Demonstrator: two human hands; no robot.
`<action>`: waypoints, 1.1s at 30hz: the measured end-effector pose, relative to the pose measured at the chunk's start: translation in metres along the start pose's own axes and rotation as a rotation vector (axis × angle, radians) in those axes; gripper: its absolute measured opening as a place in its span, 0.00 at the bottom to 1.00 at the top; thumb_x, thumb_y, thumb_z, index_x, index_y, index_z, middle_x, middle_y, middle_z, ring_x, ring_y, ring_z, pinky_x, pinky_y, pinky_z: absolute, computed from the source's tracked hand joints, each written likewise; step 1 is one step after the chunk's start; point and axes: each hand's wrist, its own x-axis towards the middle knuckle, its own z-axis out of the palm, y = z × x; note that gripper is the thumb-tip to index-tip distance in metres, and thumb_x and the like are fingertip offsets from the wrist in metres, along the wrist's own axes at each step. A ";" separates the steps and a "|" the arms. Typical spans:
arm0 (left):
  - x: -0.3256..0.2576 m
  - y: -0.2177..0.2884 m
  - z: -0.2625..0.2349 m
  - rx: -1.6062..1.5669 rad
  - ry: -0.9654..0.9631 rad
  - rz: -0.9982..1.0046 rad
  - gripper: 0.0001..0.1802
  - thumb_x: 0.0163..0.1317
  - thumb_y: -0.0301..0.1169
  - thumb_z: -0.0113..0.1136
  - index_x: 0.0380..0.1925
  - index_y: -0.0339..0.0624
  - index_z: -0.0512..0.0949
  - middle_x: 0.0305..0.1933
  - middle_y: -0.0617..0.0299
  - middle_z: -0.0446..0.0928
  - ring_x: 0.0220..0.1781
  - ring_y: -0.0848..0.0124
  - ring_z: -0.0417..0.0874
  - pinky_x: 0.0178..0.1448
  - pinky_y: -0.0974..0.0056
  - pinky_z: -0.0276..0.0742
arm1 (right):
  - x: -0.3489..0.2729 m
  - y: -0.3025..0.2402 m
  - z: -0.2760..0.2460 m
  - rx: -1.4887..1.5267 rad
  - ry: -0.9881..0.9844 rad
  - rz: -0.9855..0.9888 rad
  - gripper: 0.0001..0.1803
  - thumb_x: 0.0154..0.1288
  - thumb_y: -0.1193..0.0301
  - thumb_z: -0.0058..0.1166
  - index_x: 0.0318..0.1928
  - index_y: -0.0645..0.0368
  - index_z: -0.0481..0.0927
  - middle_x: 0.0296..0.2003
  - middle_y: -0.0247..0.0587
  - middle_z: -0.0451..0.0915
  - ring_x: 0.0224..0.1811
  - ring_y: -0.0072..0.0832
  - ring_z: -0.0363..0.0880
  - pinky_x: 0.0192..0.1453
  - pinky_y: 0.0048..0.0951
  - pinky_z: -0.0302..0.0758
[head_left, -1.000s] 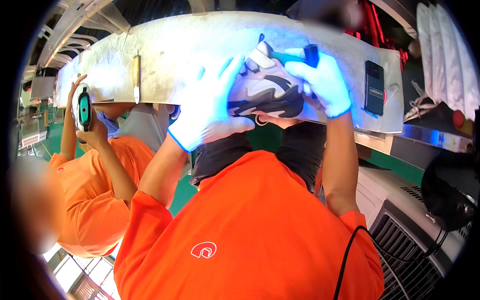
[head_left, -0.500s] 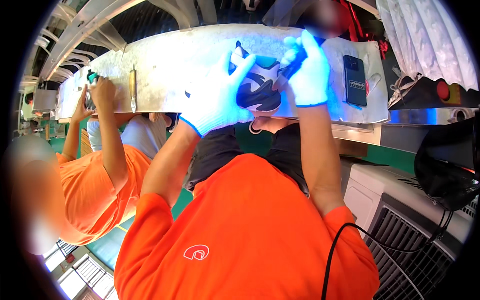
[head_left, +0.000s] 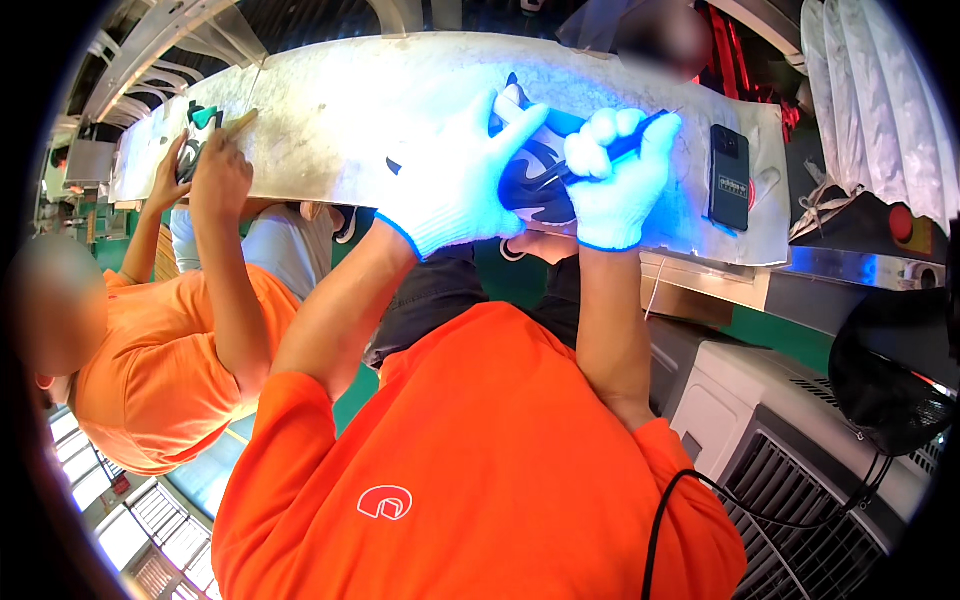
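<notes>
My left hand [head_left: 448,190], in a white knit glove with a blue cuff, grips a black-and-white patterned shoe [head_left: 540,200] over the bench. Its thumb lies across the top of the shoe, and the palm hides the rest of the side toward it. A slim dark-handled tool [head_left: 640,136] is in my gloved right hand [head_left: 622,185], fingers curled round it. The thin tip points left at the shoe's patterned side; whether it touches, I cannot tell. Glare from blue-white light washes out both gloves.
On the worn pale bench [head_left: 330,100] a dark phone [head_left: 729,178] lies to the right. At left a co-worker in orange [head_left: 185,360] holds another shoe [head_left: 190,150] and a wooden-handled tool [head_left: 240,123]. A red button [head_left: 901,229] and white curtain [head_left: 870,100] stand far right.
My right hand has come down and its fingers have closed round the tool, with the tip now over the shoe. The co-worker has picked up the wooden-handled tool from the bench.
</notes>
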 end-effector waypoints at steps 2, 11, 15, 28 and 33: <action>-0.002 0.011 0.003 0.100 0.040 -0.025 0.65 0.45 0.48 0.91 0.85 0.55 0.68 0.78 0.33 0.68 0.72 0.32 0.82 0.69 0.37 0.87 | -0.002 0.010 0.018 -0.156 0.202 -0.111 0.30 0.89 0.38 0.51 0.40 0.51 0.83 0.33 0.43 0.86 0.22 0.33 0.75 0.27 0.37 0.72; -0.002 0.009 0.005 0.041 0.058 -0.027 0.61 0.46 0.52 0.89 0.83 0.60 0.72 0.79 0.32 0.68 0.71 0.31 0.81 0.71 0.36 0.84 | 0.005 -0.005 0.014 -0.211 0.268 -0.074 0.29 0.90 0.40 0.49 0.40 0.51 0.81 0.32 0.42 0.84 0.22 0.30 0.73 0.27 0.35 0.71; -0.004 0.017 0.005 0.032 0.046 -0.091 0.61 0.43 0.50 0.88 0.82 0.61 0.73 0.79 0.34 0.68 0.73 0.33 0.80 0.73 0.35 0.81 | 0.010 -0.016 0.019 -0.368 0.248 -0.022 0.31 0.90 0.39 0.49 0.39 0.52 0.80 0.31 0.41 0.83 0.23 0.29 0.75 0.26 0.34 0.71; -0.017 0.020 0.013 -0.002 0.167 -0.080 0.62 0.38 0.50 0.90 0.80 0.61 0.76 0.80 0.37 0.69 0.74 0.37 0.80 0.71 0.37 0.83 | 0.019 -0.060 -0.008 -0.873 0.306 0.055 0.28 0.87 0.45 0.57 0.34 0.56 0.83 0.22 0.38 0.78 0.24 0.32 0.77 0.29 0.37 0.75; -0.021 0.018 0.015 -0.039 0.212 -0.028 0.57 0.41 0.49 0.91 0.77 0.60 0.79 0.75 0.36 0.71 0.69 0.38 0.82 0.65 0.39 0.86 | -0.020 -0.065 -0.045 -2.393 0.326 -0.423 0.36 0.70 0.49 0.76 0.67 0.61 0.84 0.68 0.60 0.83 0.66 0.59 0.86 0.71 0.55 0.82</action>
